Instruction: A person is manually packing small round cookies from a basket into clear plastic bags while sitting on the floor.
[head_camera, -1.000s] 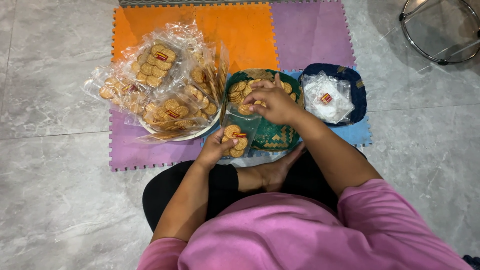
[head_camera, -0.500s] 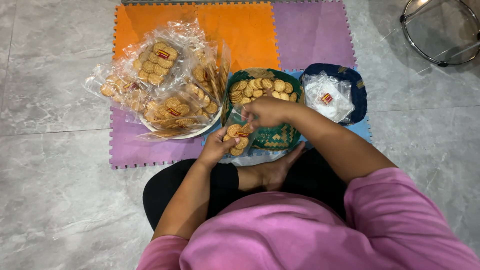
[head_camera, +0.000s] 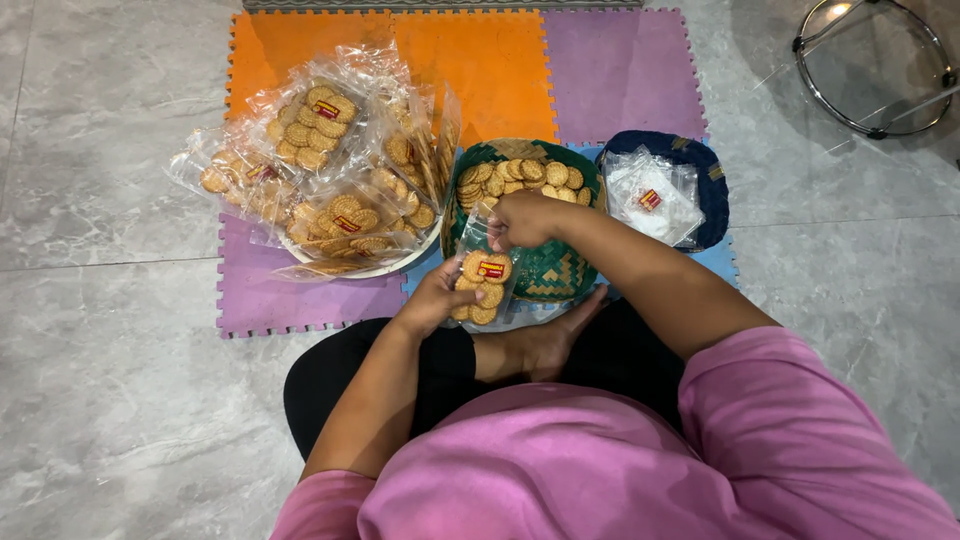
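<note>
My left hand (head_camera: 432, 298) holds the lower part of a clear plastic bag (head_camera: 484, 268) with several round golden biscuits and a small red and yellow label inside. My right hand (head_camera: 522, 219) pinches the bag's open top edge, just in front of a green woven basket (head_camera: 553, 272) that holds more loose biscuits (head_camera: 520, 177). The bag hangs over the basket's near left rim.
A white plate (head_camera: 385, 268) to the left carries a heap of filled biscuit bags (head_camera: 330, 170). A dark blue basket (head_camera: 712, 175) on the right holds empty clear bags (head_camera: 652, 195). All sit on orange, purple and blue foam mats (head_camera: 490, 60). A metal-framed glass stool (head_camera: 875, 65) stands far right.
My right hand came back from the basket's biscuits to the bag's mouth and now grips its top. More biscuits lie in the bag, which sits a little lower.
</note>
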